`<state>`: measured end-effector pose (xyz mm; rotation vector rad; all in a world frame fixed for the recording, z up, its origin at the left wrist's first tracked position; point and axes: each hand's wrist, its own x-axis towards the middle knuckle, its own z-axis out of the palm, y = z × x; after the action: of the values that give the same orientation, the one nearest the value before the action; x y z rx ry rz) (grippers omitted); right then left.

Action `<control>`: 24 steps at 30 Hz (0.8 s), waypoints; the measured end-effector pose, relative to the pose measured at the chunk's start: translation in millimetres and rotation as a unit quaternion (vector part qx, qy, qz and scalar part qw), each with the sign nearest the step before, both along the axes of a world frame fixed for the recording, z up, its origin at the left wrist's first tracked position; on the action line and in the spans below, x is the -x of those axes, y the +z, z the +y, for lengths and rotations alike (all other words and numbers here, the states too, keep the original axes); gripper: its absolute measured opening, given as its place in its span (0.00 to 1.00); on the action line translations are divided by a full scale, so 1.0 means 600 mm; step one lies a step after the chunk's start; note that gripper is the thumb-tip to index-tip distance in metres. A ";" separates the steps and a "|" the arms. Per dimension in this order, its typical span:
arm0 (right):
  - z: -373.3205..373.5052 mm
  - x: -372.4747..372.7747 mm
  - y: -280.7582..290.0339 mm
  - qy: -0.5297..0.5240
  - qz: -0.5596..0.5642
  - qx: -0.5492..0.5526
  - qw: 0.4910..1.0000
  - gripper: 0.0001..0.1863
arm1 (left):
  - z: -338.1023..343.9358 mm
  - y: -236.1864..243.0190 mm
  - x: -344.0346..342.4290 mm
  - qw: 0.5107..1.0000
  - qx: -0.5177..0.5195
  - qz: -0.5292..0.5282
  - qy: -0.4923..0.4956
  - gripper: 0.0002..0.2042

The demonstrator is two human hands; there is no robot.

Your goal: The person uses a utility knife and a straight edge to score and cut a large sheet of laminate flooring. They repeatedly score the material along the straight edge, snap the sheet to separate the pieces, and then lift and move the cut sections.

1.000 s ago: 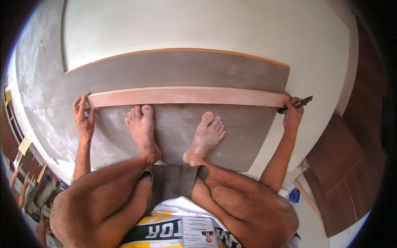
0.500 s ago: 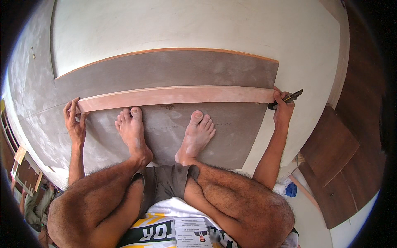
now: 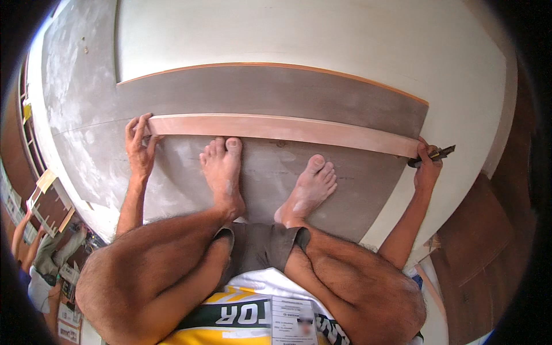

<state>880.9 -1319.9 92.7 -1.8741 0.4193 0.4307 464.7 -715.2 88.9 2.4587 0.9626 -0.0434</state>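
Observation:
A long pale pinkish wooden strip (image 3: 280,127) lies crosswise over a grey board (image 3: 368,190) with a thin orange far edge. My left hand (image 3: 140,146) grips the strip's left end with bent fingers. My right hand (image 3: 426,167) holds the right end along with a dark utility knife (image 3: 441,154) pointing outward. My bare, dusty feet (image 3: 223,172) rest on the board below the strip, the left toes against or very near its lower edge.
A white panel (image 3: 299,29) lies beyond the board. Dark brown boards (image 3: 471,230) are stacked at right. At far left, another person (image 3: 40,287) has arms raised to a small wooden frame (image 3: 52,207), near scattered boxes and materials.
The view has shifted and turned, so board, strip and hands appear further right, with the strip's right end lower in the picture. My grip on both ends looks unchanged.

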 end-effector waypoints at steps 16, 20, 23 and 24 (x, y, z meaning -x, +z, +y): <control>-0.016 -0.001 -0.008 0.055 -0.016 0.048 0.997 0.18 | 0.003 0.034 -0.013 0.996 -0.032 0.072 -0.036 0.34; -0.002 -0.003 -0.004 0.077 -0.008 0.067 0.995 0.16 | -0.013 0.062 -0.040 0.994 -0.063 0.092 0.002 0.49; 0.008 -0.001 0.008 0.091 -0.004 0.097 0.991 0.17 | -0.029 0.045 -0.070 0.988 -0.080 0.117 0.063 0.59; 0.012 0.000 0.009 0.096 -0.001 0.108 0.989 0.18 | -0.034 0.047 -0.075 0.984 -0.084 0.131 0.084 0.60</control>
<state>880.8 -1312.8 98.1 -2.1358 0.2945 0.5292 509.6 -735.6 116.9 2.5584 1.3328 -0.2445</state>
